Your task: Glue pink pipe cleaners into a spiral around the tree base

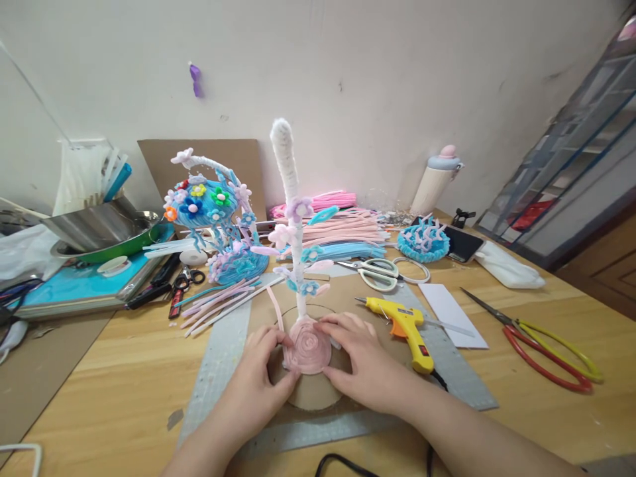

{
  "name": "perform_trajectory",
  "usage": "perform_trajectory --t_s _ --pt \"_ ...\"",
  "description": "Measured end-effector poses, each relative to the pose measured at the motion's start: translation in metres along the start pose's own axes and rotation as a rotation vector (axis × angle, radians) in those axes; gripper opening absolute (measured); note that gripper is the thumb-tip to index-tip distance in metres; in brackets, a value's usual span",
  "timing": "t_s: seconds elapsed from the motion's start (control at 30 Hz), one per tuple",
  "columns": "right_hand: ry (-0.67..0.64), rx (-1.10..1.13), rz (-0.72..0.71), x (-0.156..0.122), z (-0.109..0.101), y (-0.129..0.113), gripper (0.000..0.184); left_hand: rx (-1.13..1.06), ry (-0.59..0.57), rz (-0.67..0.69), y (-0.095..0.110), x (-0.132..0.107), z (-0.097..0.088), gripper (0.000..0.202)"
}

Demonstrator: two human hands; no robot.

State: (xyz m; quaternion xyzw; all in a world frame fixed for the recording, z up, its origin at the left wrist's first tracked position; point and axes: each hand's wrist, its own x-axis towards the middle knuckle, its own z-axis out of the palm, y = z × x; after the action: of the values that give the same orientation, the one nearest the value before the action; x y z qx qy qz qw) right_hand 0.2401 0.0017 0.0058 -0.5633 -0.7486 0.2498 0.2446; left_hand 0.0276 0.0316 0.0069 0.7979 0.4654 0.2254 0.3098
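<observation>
A flat pink pipe-cleaner coil (309,344) lies on a round cardboard disc (315,395). My left hand (265,368) curves around its left edge, thumb and fingers pressed to it. From the other side my right hand (365,361) grips the right edge with fingers and thumb. A loose pink strand (275,309) sticks up beside my left fingers. Directly behind the coil rises a white pipe-cleaner stem (299,285), upright, with pastel flowers and leaves along it. Whether the stem is joined to the coil cannot be made out.
A yellow glue gun (405,328) lies right of my right hand. Red-and-yellow scissors (541,351) and white-handled scissors (377,273) lie farther out. Behind stand a blue flowered pipe-cleaner lamp shape (206,202), pink pipe-cleaner bundles (342,228), a bottle (436,179) and a steel bowl (99,225).
</observation>
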Motion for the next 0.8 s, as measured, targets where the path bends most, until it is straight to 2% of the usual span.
perform_trajectory --t_s 0.1,0.2,0.33,0.4,0.43,0.53,0.6,0.73,0.8 --pt "0.001 0.037 -0.011 0.000 0.000 0.002 0.060 0.024 0.029 -0.028 0.001 0.000 0.005 0.027" --pt "0.072 0.111 -0.025 0.002 -0.002 0.004 0.052 0.062 0.082 -0.053 0.003 0.001 0.009 0.027" --pt "0.211 0.139 -0.058 0.005 -0.005 0.007 0.006 0.080 0.095 -0.054 0.003 0.003 0.012 0.025" --pt "0.232 0.112 -0.062 0.005 -0.006 0.008 0.020 0.088 0.093 -0.052 0.003 0.003 0.012 0.025" --pt "0.237 0.116 -0.062 0.006 -0.006 0.008 0.022 0.092 0.096 -0.049 0.002 0.003 0.011 0.025" --pt "0.259 0.180 -0.034 0.006 -0.004 0.010 0.014 0.101 0.095 -0.042 0.001 0.002 0.011 0.024" --pt "0.256 0.215 -0.013 0.006 -0.003 0.011 0.019 0.103 0.085 -0.044 0.001 0.002 0.011 0.024" --pt "0.187 0.264 -0.007 0.005 -0.003 0.011 0.023 0.099 0.075 -0.042 0.001 0.002 0.012 0.024" --pt "0.149 0.254 -0.063 0.003 -0.006 0.008 0.022 0.093 0.072 -0.038 0.001 0.002 0.011 0.025"
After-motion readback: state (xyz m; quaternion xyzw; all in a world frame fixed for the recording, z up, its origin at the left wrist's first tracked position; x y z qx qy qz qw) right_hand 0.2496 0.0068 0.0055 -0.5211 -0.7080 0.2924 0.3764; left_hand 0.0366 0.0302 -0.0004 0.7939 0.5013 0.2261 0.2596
